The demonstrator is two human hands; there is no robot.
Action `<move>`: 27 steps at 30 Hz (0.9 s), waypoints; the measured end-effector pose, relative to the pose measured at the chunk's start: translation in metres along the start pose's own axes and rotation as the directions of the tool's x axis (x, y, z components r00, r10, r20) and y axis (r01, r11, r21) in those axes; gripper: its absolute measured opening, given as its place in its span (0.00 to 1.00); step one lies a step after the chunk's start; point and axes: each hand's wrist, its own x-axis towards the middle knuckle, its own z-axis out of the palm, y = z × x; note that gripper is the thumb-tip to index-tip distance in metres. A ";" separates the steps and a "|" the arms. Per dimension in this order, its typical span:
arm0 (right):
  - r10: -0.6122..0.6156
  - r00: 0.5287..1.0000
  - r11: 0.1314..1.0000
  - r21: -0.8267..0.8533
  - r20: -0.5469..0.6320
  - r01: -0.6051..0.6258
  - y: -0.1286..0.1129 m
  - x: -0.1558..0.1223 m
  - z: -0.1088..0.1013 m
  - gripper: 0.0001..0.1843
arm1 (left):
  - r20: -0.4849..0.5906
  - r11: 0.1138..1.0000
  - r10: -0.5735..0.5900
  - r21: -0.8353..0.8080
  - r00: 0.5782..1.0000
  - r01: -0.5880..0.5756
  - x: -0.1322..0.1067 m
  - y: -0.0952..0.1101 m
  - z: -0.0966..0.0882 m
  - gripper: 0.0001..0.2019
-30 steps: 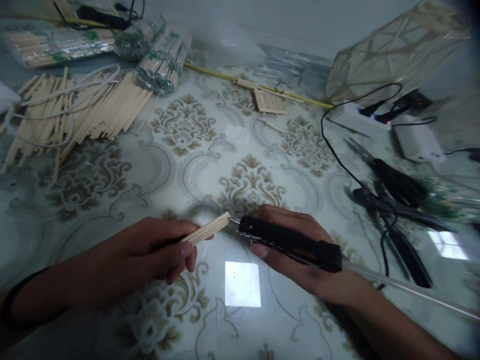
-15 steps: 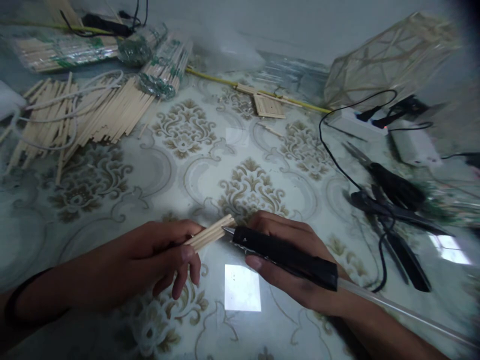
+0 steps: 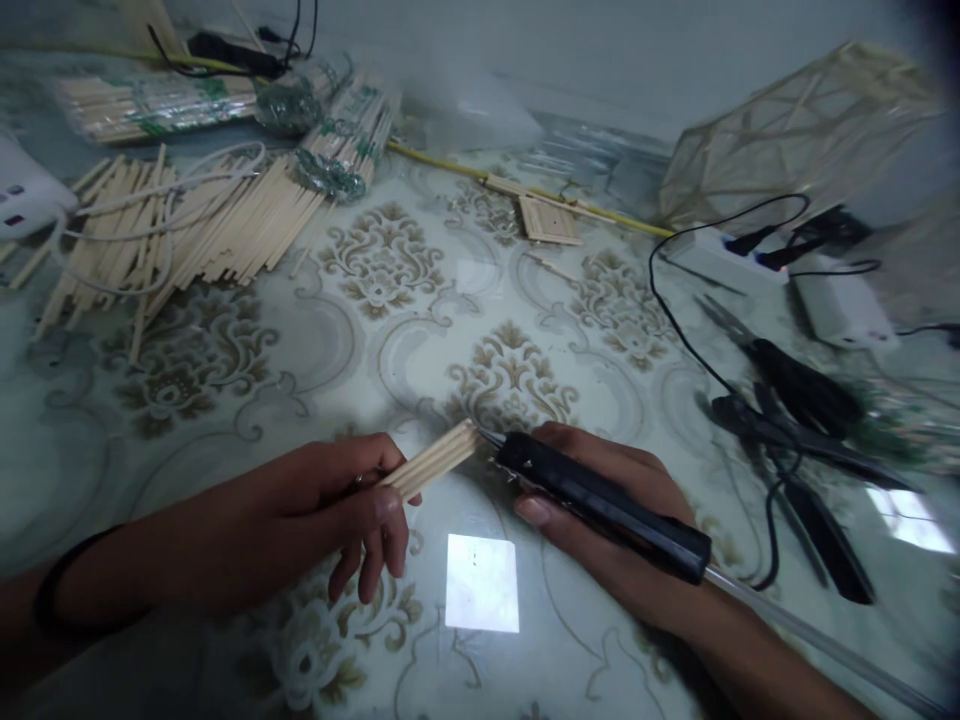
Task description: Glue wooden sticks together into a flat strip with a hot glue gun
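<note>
My left hand (image 3: pixel 337 520) pinches a small flat bundle of short pale wooden sticks (image 3: pixel 433 462) between thumb and fingers. The bundle's free end slants up to the right. In my right hand (image 3: pixel 600 520) is a black hot glue gun (image 3: pixel 600 505), with a long translucent glue stick (image 3: pixel 817 632) running out of its back. Its metal nozzle points left at the end of the bundle, touching it or very close; I cannot tell which. The palm side of my right hand is partly hidden by the gun.
Loose wooden sticks (image 3: pixel 240 220) and a white cable lie at left, below plastic-wrapped stick packs (image 3: pixel 157 105). A small stick panel (image 3: pixel 551 220) lies at the back. At right are a power strip (image 3: pixel 731 255), pliers (image 3: pixel 802 385), black tools and a wrapped stick frame (image 3: pixel 795 140).
The glue gun's nozzle has shifted right, from over the sticks to their far end. My left hand still holds the bundle. The whole view has swung slightly left.
</note>
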 end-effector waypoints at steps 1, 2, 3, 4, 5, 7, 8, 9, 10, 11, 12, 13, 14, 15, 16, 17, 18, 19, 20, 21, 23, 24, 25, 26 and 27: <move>0.017 1.000 1.000 -0.006 -0.003 -0.017 0.001 -0.001 0.000 0.14 | 0.001 1.000 0.001 0.006 1.000 -0.001 0.000 0.001 0.000 0.22; 0.027 1.000 1.000 -0.008 -0.006 -0.027 0.001 -0.002 0.001 0.14 | 0.001 1.000 0.004 0.011 1.000 -0.004 0.000 0.001 0.001 0.22; 0.038 0.999 0.999 -0.009 -0.004 -0.038 0.001 -0.002 0.001 0.13 | 0.001 1.000 0.007 0.013 1.000 -0.007 0.001 0.001 0.002 0.22; 0.049 0.999 0.999 -0.006 -0.007 -0.049 0.001 -0.003 0.001 0.12 | 0.001 1.000 0.007 0.011 1.000 -0.007 0.001 0.001 0.002 0.22; 0.066 0.998 0.998 0.002 -0.009 -0.066 0.001 -0.004 0.001 0.11 | 0.001 1.000 0.006 0.002 1.000 -0.006 0.001 0.001 0.003 0.22; 0.113 0.993 0.993 0.040 -0.018 -0.113 0.001 -0.005 0.000 0.10 | -0.008 0.999 -0.008 -0.034 1.000 0.008 0.002 0.000 0.003 0.22; 0.140 0.990 0.988 0.073 -0.015 -0.139 0.001 -0.005 -0.001 0.11 | -0.017 0.998 -0.027 -0.055 0.999 0.026 0.001 -0.001 0.003 0.23; 0.161 0.987 0.980 0.117 -0.008 -0.159 0.002 -0.005 -0.003 0.11 | -0.029 0.996 -0.046 -0.074 0.998 0.044 0.001 -0.002 0.003 0.23; 0.178 0.984 0.970 0.168 -0.001 -0.175 0.003 -0.005 -0.004 0.11 | -0.047 0.994 -0.063 -0.089 0.997 0.059 0.001 -0.003 0.002 0.25; 0.191 0.982 0.957 0.220 0.013 -0.189 0.004 -0.005 -0.005 0.10 | -0.071 0.993 -0.076 -0.098 0.995 0.069 0.000 -0.004 0.002 0.26; 0.198 0.980 0.942 0.271 0.024 -0.197 0.005 -0.005 -0.006 0.09 | -0.098 0.992 -0.088 -0.098 0.991 0.078 0.000 -0.006 0.001 0.27; 0.202 0.979 0.927 0.318 0.032 -0.201 0.005 -0.005 -0.008 0.09 | -0.125 0.992 -0.096 -0.090 0.987 0.085 0.000 -0.007 0.000 0.28; 0.207 0.978 0.911 0.357 0.034 -0.205 0.006 -0.005 -0.008 0.09 | -0.151 0.993 -0.106 -0.077 0.983 0.095 -0.001 -0.008 -0.001 0.29; 0.218 0.975 0.898 0.383 0.037 -0.215 0.006 -0.004 -0.009 0.10 | -0.171 0.992 -0.119 -0.065 0.978 0.109 -0.001 -0.009 -0.002 0.29; 0.233 0.971 0.890 0.393 0.042 -0.231 0.006 -0.003 -0.010 0.10 | -0.186 0.989 -0.141 -0.064 0.972 0.131 0.000 -0.009 -0.002 0.30; 0.250 0.967 0.889 0.387 0.039 -0.246 0.005 -0.002 -0.010 0.10 | -0.194 0.986 -0.165 -0.070 0.967 0.154 0.000 -0.009 -0.003 0.30; 0.261 0.965 0.894 0.368 0.031 -0.254 0.005 -0.001 -0.010 0.10 | -0.199 0.982 -0.182 -0.078 0.963 0.170 0.001 -0.008 -0.003 0.30; 0.266 0.964 0.904 0.343 0.022 -0.257 0.004 0.000 -0.010 0.10 | -0.204 0.981 -0.188 -0.083 0.961 0.174 0.001 -0.007 -0.003 0.30; 0.267 0.964 0.913 0.318 0.011 -0.256 0.004 0.001 -0.010 0.11 | -0.206 0.983 -0.182 -0.072 0.962 0.170 0.001 -0.006 -0.003 0.29; 0.266 0.964 0.918 0.304 0.005 -0.255 0.004 0.002 -0.009 0.13 | -0.202 0.987 -0.162 -0.038 0.966 0.157 0.001 -0.005 -0.004 0.28; 0.271 0.962 0.915 0.309 0.006 -0.260 0.006 0.004 -0.009 0.18 | -0.181 0.992 -0.106 0.055 0.978 0.118 -0.002 -0.003 -0.005 0.28; 0.279 0.960 0.910 0.320 0.003 -0.265 0.009 0.004 -0.008 0.20 | -0.165 0.991 -0.088 0.080 0.982 0.103 -0.004 -0.002 -0.007 0.28; 0.288 0.958 0.905 0.330 -0.011 -0.268 0.012 0.005 -0.008 0.22 | -0.151 0.992 -0.085 0.078 0.985 0.097 -0.006 -0.002 -0.008 0.28; 0.290 0.956 0.904 0.338 -0.032 -0.263 0.015 0.005 -0.008 0.22 | -0.145 0.994 -0.086 0.051 0.986 0.094 -0.008 -0.003 -0.009 0.27; 0.289 0.956 0.904 0.345 -0.051 -0.254 0.018 0.006 -0.009 0.23 | -0.146 0.995 -0.093 0.009 0.985 0.095 -0.010 -0.003 -0.010 0.27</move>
